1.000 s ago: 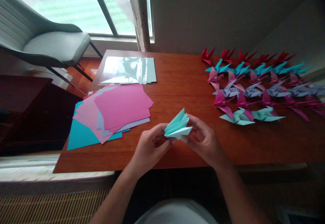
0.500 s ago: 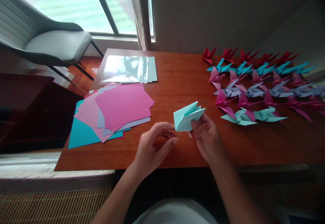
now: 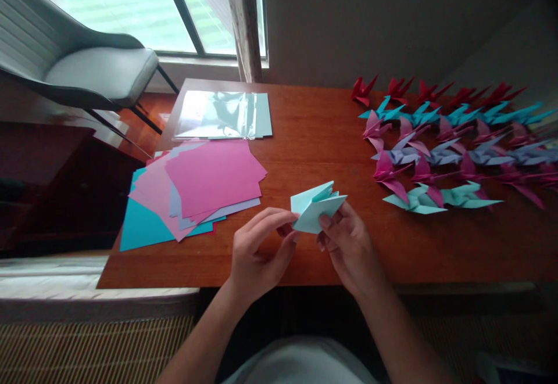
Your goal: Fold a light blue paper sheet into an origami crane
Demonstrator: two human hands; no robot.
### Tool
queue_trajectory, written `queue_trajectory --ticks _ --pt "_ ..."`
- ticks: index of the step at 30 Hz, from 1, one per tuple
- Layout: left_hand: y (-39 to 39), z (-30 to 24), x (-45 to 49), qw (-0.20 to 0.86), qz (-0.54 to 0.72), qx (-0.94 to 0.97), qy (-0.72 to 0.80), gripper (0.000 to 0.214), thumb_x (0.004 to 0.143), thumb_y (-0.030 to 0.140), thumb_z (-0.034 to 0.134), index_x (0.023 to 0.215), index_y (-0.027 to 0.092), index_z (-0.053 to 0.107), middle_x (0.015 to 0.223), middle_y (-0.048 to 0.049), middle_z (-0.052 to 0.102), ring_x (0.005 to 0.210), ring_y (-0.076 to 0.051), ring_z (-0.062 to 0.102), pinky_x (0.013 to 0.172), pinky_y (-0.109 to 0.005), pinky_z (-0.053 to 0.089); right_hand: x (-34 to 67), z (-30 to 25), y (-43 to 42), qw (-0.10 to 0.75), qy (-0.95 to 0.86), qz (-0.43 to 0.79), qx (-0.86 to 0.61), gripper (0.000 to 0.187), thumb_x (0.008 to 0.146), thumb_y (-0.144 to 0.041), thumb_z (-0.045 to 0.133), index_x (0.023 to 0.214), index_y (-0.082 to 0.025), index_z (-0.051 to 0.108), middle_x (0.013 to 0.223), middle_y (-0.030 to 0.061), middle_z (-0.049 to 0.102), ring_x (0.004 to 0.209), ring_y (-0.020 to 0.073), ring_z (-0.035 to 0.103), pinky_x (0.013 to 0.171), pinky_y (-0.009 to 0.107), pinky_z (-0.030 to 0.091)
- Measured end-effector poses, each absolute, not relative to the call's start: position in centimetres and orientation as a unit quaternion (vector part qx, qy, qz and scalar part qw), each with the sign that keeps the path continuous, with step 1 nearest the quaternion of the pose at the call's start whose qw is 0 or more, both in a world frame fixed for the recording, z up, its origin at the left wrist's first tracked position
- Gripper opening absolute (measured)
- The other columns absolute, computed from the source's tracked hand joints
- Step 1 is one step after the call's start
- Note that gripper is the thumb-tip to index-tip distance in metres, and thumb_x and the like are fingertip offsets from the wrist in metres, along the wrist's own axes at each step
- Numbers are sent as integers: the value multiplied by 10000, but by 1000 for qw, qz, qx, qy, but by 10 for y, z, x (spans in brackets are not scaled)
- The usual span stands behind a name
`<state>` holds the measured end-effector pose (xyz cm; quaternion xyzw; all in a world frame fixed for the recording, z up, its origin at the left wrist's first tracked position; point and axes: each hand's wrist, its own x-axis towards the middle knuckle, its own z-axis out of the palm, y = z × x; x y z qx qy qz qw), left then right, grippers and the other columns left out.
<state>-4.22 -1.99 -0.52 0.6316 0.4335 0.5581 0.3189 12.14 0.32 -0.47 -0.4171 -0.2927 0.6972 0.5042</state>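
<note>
A pale mint-green folded paper (image 3: 316, 212) is held above the front of the table, its layers spread apart at the upper right. My right hand (image 3: 351, 239) pinches its lower right side, thumb in front and fingers behind. At the lower left corner, the index finger and thumb of my left hand (image 3: 264, 250) close around the paper's edge. To the right lie two finished mint-green paper cranes (image 3: 421, 200), the nearest of several rows.
Rows of paper cranes in magenta (image 3: 386, 172), lavender, pink, blue and red (image 3: 364, 90) fill the table's right side. Fanned coloured paper sheets (image 3: 213, 178) lie left, with a clear plastic packet (image 3: 213, 115) behind them. A chair (image 3: 102, 73) stands by the window.
My left fingers have come up to the corner of the folded paper and now touch it. The paper and my right hand have shifted slightly left.
</note>
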Motion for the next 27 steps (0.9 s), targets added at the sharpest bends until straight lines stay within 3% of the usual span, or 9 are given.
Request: queue_trajectory --ticks 7,15,24,27 --pt "-20 -7 -42 316 566 618 445 339 826 1 655 1113 181 664 942 -49 656 806 -137 606 708 -256 524 113 -5 -5 498 -281 691 -442 325 754 -334 848 995 -237 652 915 3 725 712 117 629 420 154 467" --pt "-19 -1 -43 238 560 631 481 326 822 -12 661 1064 195 730 986 -34 673 816 -107 634 721 -214 527 109 -8 -9 519 -280 658 -468 347 740 -317 858 969 -224 614 880 -8 724 713 131 674 410 162 479" --pt "-18 -2 -44 325 553 598 480 258 880 55 634 1060 210 737 1015 -48 710 910 -143 676 756 -224 559 110 -15 -8 548 -342 599 -473 293 767 -261 836 965 -241 621 903 -11 734 728 130 686 446 172 515" --pt "-19 -4 -43 346 543 582 497 187 892 103 656 1039 199 723 960 -42 743 849 -143 705 741 -228 575 114 -14 -6 539 -373 591 -471 290 786 -258 817 1005 -255 627 933 -6 734 755 135 681 453 171 514"
